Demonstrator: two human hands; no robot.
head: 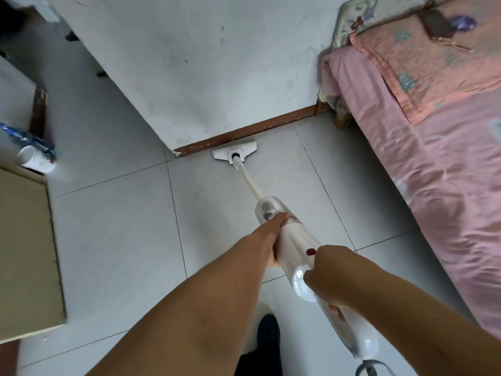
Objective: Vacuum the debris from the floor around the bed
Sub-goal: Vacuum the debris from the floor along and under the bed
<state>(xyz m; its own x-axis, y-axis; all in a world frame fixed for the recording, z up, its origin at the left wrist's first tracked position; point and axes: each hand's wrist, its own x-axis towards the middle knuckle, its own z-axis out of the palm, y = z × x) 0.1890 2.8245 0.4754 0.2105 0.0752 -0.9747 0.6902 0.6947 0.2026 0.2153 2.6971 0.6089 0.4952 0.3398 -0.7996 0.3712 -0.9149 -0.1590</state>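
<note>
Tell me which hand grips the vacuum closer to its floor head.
The left hand, gripping the vacuum just behind its dust cup; the right hand holds the rear handle.

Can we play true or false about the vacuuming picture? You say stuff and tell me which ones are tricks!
1. Both the left hand and the right hand hold the vacuum. True.
2. The vacuum head is under the bed. False: it is out on the floor, at the brown baseboard.
3. The bed sheet is green. False: it is pink.
4. A white cup lies on its side at the left. True.
</note>
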